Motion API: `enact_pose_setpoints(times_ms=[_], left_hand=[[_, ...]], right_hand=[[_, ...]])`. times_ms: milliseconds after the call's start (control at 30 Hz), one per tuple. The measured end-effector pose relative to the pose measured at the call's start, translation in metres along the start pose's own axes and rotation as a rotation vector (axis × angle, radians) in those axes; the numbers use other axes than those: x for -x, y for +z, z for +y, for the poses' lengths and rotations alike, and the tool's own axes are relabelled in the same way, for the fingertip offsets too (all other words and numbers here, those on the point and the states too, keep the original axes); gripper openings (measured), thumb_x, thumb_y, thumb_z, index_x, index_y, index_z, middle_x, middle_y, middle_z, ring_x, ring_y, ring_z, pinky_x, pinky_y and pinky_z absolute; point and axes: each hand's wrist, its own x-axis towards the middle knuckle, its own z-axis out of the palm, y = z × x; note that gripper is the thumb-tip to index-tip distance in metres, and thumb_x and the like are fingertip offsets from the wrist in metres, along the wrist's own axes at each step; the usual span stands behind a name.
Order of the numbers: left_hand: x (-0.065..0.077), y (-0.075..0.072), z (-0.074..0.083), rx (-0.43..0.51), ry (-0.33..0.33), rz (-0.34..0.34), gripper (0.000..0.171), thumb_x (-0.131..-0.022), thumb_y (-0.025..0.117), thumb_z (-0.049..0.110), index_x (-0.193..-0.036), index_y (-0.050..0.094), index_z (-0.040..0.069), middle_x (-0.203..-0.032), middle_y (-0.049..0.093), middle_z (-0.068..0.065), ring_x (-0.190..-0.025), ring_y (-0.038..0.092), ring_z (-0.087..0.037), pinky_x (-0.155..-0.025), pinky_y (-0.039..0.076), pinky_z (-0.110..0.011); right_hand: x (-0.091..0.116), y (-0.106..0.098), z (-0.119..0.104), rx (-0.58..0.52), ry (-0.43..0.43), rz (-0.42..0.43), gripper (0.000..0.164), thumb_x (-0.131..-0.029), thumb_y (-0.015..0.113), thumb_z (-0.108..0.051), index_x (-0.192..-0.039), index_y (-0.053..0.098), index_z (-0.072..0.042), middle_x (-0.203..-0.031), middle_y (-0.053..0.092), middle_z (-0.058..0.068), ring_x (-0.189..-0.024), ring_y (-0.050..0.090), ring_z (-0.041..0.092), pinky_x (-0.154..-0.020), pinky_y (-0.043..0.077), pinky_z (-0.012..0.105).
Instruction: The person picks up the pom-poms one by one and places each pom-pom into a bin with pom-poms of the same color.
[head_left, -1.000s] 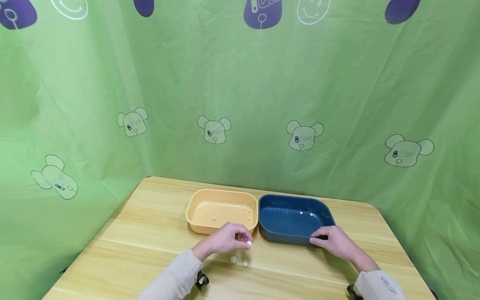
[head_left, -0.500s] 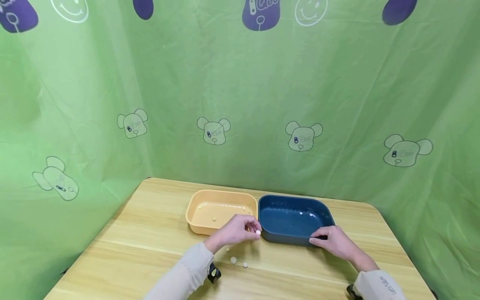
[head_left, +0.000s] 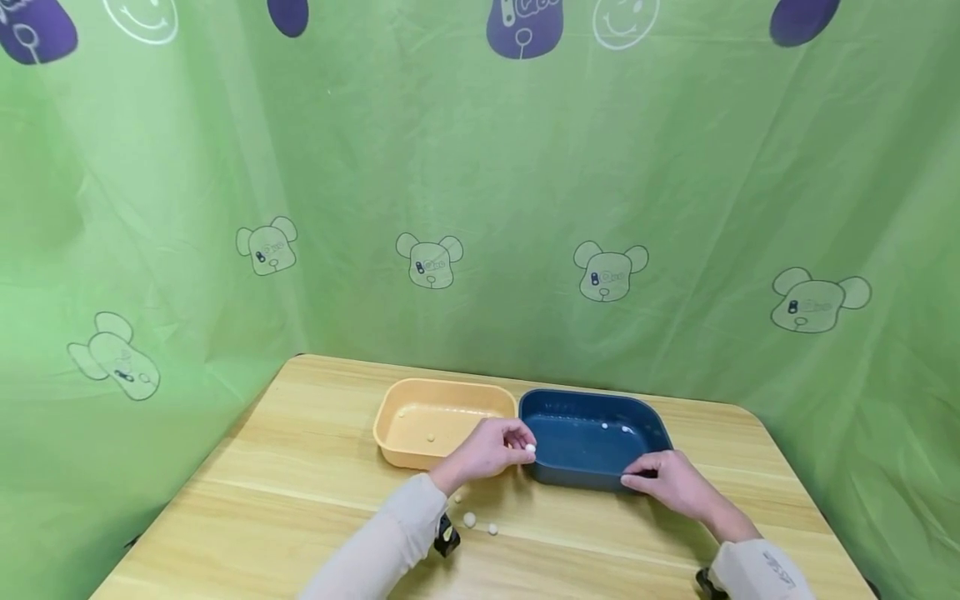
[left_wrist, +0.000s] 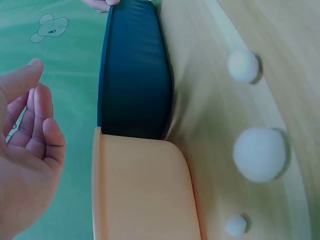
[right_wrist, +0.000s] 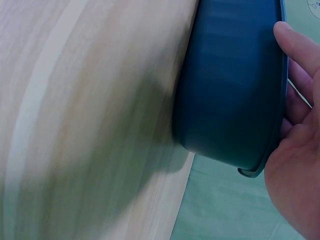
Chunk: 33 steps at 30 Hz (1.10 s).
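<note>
In the left hand (pinched) sits a ball.

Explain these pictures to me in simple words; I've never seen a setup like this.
There is no machine at work here, just a person's two bare hands. The wide picture is taken from the head, looking forward and down; the two closer ones are taken from the left and right wrists. On the wooden table, an orange bin and a blue bin stand side by side, with three roundish white pieces in front. The left hand pinches another white piece; the right hand grips the blue bin's rim.
</note>
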Motion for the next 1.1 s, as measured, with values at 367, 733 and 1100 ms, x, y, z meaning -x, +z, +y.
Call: enact_pose_setpoints(times_ms=[367,733,1100], left_hand=[[-0.015,0.003,-0.001,0.023,0.017,0.027,0.010,-0.083,0.072,0.007,-0.092,0.068,0.006,-0.076,0.061,0.006,-0.071,0.055,-0.004,-0.067,0.049,-0.018],[-0.025,0.012,-0.005,0.038,0.010,0.032,0.011,-0.083,0.071,0.001,-0.093,0.067,0.003,-0.075,0.061,0.005,-0.069,0.055,-0.003,-0.065,0.049,-0.017],[-0.033,0.021,-0.011,0.046,-0.014,0.042,0.013,-0.080,0.071,-0.002,-0.093,0.067,-0.002,-0.076,0.062,0.002,-0.069,0.056,-0.004,-0.065,0.049,-0.016]], right_hand=[[-0.001,0.000,0.001,-0.010,-0.005,0.002,0.012,-0.084,0.071,-0.034,-0.085,0.074,-0.022,-0.083,0.068,-0.013,-0.080,0.062,0.004,-0.068,0.052,0.025],[-0.001,0.002,0.002,-0.012,-0.011,0.008,0.010,-0.084,0.072,-0.031,-0.084,0.074,-0.021,-0.083,0.068,-0.013,-0.078,0.061,0.003,-0.066,0.052,0.024],[-0.002,0.003,0.003,-0.004,-0.030,0.006,0.011,-0.085,0.071,-0.032,-0.085,0.074,-0.022,-0.083,0.068,-0.013,-0.079,0.061,0.004,-0.067,0.052,0.025]])
